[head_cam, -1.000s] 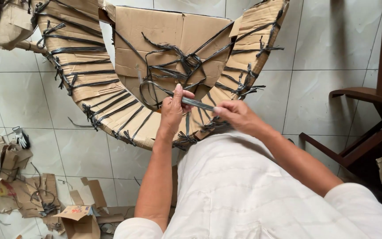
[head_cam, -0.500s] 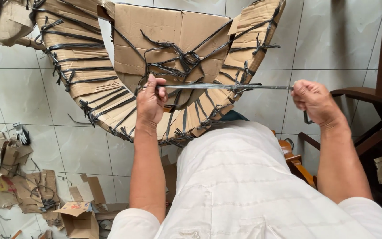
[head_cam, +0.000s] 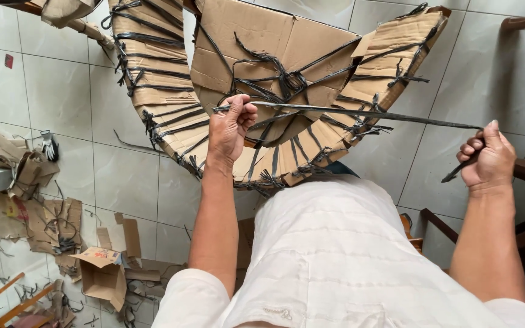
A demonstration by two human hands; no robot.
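The left hand (head_cam: 231,129) and right hand (head_cam: 486,163), fingers of each clamped tight, hold a long black plastic strap (head_cam: 360,113) stretched taut between them. The strap spans a curved brown cardboard bundle bound with black straps (head_cam: 274,97), above a pale tiled floor (head_cam: 62,109) strewn with torn cardboard scraps (head_cam: 50,225).

A brown corrugated cardboard wrapping (head_cam: 287,54) is crossed by black plastic straps (head_cam: 366,113), above a white ribbed garment (head_cam: 335,255) and a pale grey tiled floor (head_cam: 62,91).
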